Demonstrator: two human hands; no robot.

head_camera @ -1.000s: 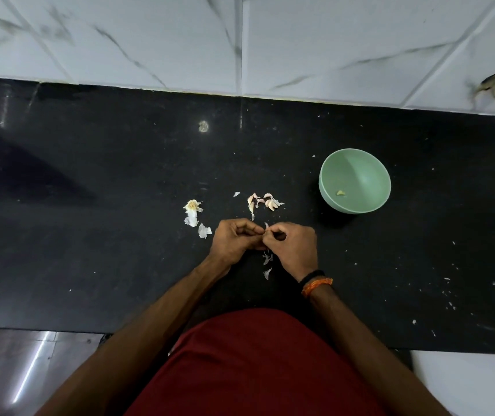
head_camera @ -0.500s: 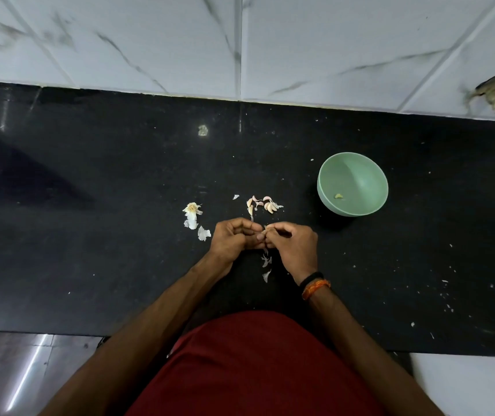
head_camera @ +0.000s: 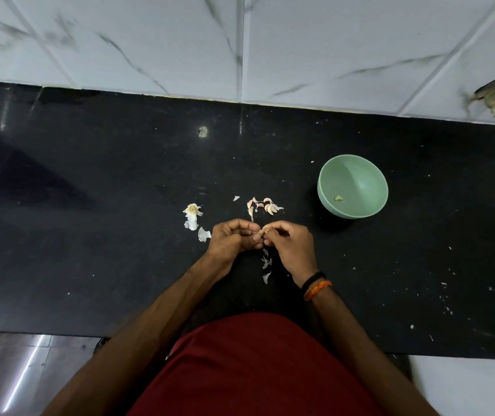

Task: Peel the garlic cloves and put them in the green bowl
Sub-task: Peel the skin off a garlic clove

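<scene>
**Count on your table**

You have one green bowl [head_camera: 352, 186] at 2 o'clock, with one peeled clove [head_camera: 339, 198] in it. One clove [head_camera: 261, 232] sits pinched between your two hands. At 12 o'clock lies one small cluster of unpeeled cloves [head_camera: 265, 206], too bunched to count surely. One garlic root stub [head_camera: 192, 209] lies at 10 o'clock. Two wristbands [head_camera: 316, 285] circle your right wrist.
</scene>
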